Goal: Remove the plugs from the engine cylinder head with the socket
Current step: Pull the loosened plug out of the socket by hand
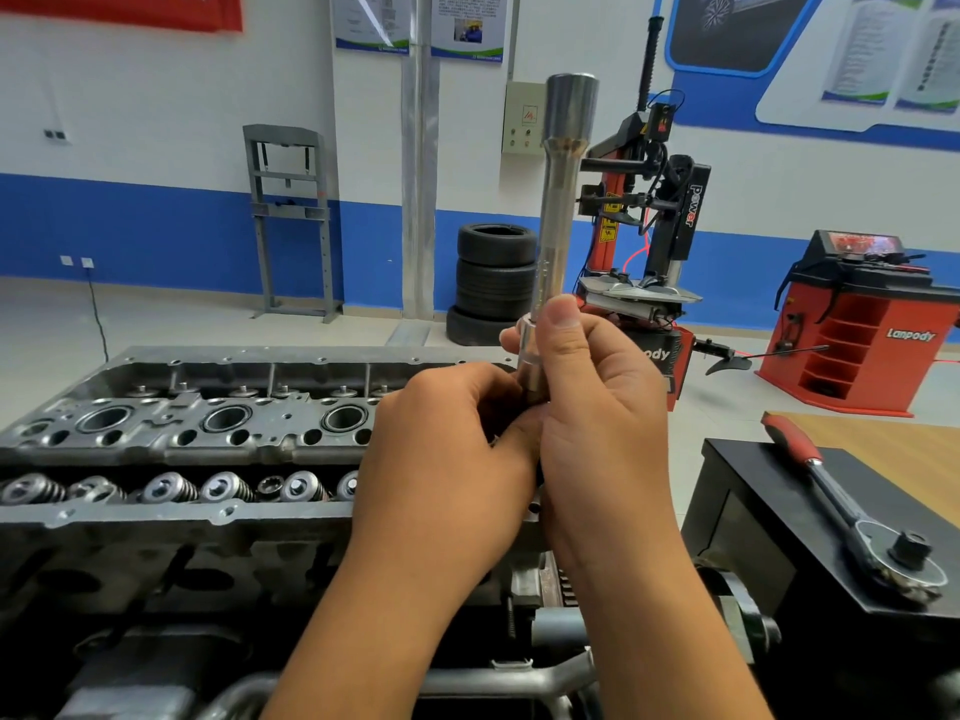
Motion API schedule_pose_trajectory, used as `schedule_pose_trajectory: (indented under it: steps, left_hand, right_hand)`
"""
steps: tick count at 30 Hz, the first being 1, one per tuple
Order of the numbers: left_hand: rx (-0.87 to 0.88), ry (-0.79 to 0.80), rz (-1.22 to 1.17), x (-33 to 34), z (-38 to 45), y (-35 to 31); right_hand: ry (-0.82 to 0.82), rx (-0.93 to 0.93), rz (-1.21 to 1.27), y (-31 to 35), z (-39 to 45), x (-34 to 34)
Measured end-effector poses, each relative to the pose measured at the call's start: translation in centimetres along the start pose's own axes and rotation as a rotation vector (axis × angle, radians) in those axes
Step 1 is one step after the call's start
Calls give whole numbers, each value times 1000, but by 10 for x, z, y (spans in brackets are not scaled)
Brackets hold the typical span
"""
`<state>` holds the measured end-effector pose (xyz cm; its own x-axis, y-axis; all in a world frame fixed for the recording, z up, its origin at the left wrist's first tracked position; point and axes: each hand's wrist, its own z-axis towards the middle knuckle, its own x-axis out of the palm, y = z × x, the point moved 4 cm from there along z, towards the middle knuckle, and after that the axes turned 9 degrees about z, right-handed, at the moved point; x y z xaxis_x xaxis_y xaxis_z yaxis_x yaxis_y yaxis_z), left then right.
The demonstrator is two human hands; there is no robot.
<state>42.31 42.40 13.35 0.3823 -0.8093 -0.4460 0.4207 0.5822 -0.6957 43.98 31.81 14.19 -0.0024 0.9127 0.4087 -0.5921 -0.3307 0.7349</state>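
Fingers of both hands gripped the long socket [558, 210], the right hand [597, 407] holding it upright above the cylinder head [171, 433] while the left hand [447, 449] worked at its lower end. This looked like a preparation step; next, the ratchet [852, 517] on the black box [753, 491] probably needed fitting.

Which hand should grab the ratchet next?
Right, probably. The ratchet lies on the black box on the right hand's side. That hand grips the long socket, so the left hand, already at its lower end, would have to take it over.
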Motion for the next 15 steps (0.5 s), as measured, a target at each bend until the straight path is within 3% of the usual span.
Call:
schedule_pose_trajectory:
  steps: [5,15]
  left_hand:
    - [20,99,-42,-1,-2,-5]
    - [20,36,-56,-3,1,2]
  right_hand:
    - [-26,3,-40,-1,0,1]
    - [23,13,49,3,-1,-3]
